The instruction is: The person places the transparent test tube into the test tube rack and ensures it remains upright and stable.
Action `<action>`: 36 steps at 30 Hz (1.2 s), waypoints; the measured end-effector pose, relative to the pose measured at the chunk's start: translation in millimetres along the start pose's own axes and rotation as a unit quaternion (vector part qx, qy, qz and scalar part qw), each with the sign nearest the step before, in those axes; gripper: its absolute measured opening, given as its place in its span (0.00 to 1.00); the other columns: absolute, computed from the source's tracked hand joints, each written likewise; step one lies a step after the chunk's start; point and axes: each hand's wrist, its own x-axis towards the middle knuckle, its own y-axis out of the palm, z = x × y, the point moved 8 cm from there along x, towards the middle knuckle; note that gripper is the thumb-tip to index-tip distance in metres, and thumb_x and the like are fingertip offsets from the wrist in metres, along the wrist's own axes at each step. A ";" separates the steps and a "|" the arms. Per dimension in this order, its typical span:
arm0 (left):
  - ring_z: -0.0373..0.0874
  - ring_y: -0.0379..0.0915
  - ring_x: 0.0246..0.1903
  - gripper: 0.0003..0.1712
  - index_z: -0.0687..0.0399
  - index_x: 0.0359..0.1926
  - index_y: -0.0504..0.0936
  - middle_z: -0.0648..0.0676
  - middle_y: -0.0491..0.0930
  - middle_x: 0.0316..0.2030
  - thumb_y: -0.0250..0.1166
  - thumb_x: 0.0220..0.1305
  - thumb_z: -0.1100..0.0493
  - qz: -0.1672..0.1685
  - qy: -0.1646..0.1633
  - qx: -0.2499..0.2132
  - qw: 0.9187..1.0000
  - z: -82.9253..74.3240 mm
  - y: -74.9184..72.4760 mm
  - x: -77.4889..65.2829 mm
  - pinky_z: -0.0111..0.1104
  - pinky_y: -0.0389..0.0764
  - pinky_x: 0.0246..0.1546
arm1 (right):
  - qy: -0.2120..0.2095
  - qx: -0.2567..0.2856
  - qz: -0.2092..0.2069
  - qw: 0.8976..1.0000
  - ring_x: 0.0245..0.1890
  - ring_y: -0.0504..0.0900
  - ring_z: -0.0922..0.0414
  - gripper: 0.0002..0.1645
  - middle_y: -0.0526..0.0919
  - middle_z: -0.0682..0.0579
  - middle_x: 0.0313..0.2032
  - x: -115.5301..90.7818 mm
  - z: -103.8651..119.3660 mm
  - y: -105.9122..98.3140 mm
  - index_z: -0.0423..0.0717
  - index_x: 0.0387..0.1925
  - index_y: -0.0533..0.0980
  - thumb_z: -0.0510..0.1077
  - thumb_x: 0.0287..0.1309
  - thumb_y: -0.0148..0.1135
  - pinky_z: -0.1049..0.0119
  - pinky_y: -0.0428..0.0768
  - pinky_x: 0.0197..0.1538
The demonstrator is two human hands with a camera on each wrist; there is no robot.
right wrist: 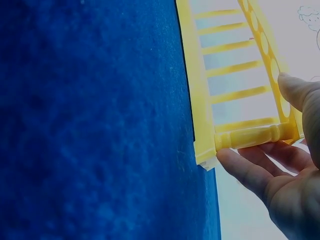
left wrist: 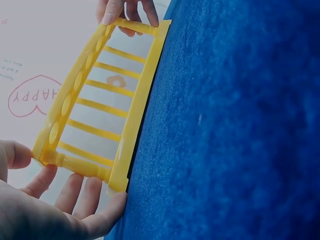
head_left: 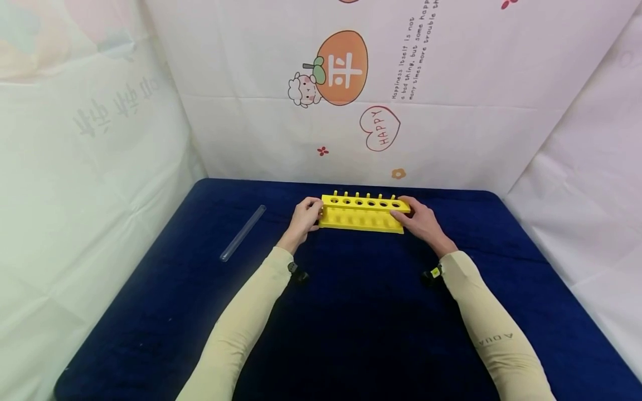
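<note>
A makeshift recording booth is suggested: a blue-clothed table (head_left: 150, 312) is enclosed by white cartoon-printed sheets (head_left: 451, 128), with lab-type props laid out.

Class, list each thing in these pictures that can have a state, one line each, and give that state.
Yellow test tube rack: upright on the blue cloth, all holes empty, held at both ends.
Clear test tube: lying flat on the cloth, apart from the rack, untouched.
Left hand: grips the rack's left end.
Right hand: grips the rack's right end, thumb on top.
Blue cloth: spread flat over the table.
</note>
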 end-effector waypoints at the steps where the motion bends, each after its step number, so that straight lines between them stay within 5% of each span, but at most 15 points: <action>1: 0.54 0.76 0.54 0.20 0.45 0.58 0.74 0.58 0.76 0.53 0.54 0.72 0.44 0.000 -0.001 0.001 1.000 0.3 -0.6 -0.1 0.50 0.80 0.55 | 0.001 0.000 0.001 1.000 0.44 0.77 0.47 0.45 0.75 0.39 0.57 0.1 0.3 0.5 0.47 0.72 0.59 0.68 0.65 0.54 0.59 0.76 0.42; 36: 0.53 0.76 0.56 0.19 0.45 0.57 0.75 0.57 0.76 0.53 0.54 0.72 0.44 -0.005 -0.017 -0.001 1.000 3.2 -18.0 1.0 0.49 0.80 0.55 | 0.000 0.011 0.003 1.000 0.42 0.77 0.48 0.44 0.76 0.40 0.54 4.4 14.5 11.2 0.47 0.71 0.61 0.68 0.64 0.55 0.59 0.77 0.41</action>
